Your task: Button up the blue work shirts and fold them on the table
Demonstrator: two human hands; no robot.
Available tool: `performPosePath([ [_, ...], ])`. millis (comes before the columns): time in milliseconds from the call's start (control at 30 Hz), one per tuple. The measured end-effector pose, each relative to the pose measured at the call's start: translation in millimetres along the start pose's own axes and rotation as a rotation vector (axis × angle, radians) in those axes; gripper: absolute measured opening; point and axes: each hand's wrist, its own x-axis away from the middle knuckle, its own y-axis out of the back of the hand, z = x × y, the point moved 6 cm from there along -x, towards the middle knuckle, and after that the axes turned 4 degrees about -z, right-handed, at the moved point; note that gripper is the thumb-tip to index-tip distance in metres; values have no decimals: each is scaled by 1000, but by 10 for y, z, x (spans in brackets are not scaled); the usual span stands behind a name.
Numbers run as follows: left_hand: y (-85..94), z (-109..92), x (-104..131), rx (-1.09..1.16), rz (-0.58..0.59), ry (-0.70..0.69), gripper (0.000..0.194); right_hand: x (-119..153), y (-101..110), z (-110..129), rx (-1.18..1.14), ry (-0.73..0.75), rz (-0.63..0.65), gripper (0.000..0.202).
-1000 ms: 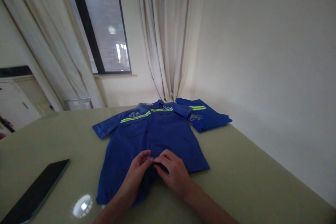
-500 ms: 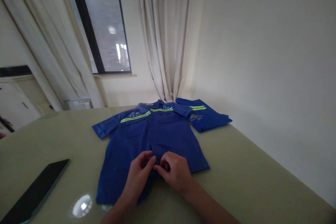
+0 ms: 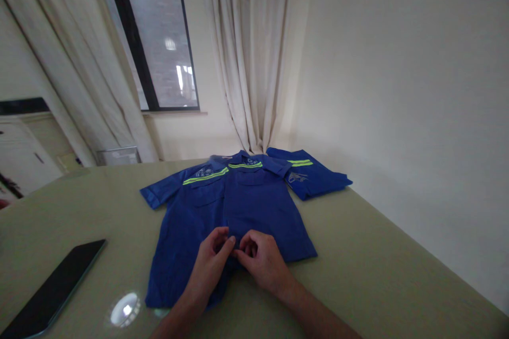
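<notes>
A blue short-sleeved work shirt (image 3: pixel 254 206) lies spread on the table, front up, its collar toward the window and yellow-green stripes across the chest. At the bottom of its front opening, my left hand (image 3: pixel 214 254) pinches the shirt's edge between thumb and fingers. Close beside it, my right hand (image 3: pixel 260 257) is closed on the other side of the same front edge, thumb tip near the left thumb. Whether a button lies between the fingertips is hidden. The lower left part of the shirt hangs nearer to me than the right part.
Behind the shirt's right sleeve lies a folded blue garment (image 3: pixel 314 175) with a matching stripe. A dark flat tablet-like device (image 3: pixel 55 288) rests on the greenish table (image 3: pixel 358 286) at left. A wall (image 3: pixel 417 116) borders the table's right side; curtains (image 3: pixel 254 53) hang at the back.
Both hands stay at the front edge with barely any movement. The fabric just above the fingers lies slightly flatter.
</notes>
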Motion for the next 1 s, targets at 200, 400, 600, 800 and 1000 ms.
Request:
performPosePath([
  [200, -10, 31, 13, 40, 34, 78, 58, -3, 0, 24, -12, 63, -2, 14],
  [400, -2, 22, -32, 78, 91, 91, 61, 9, 35, 68, 58, 157, -7, 15],
  [600, 19, -1, -38, 109, 142, 98, 58, 17, 98, 130, 63, 194, -10, 15],
  [800, 15, 47, -37, 137, 147, 128, 62, -22, 94, 73, -41, 119, -11, 13],
  [1000, -3, 151, -86, 102, 127, 114, 59, -25, 74, 100, -52, 165, 26, 13],
])
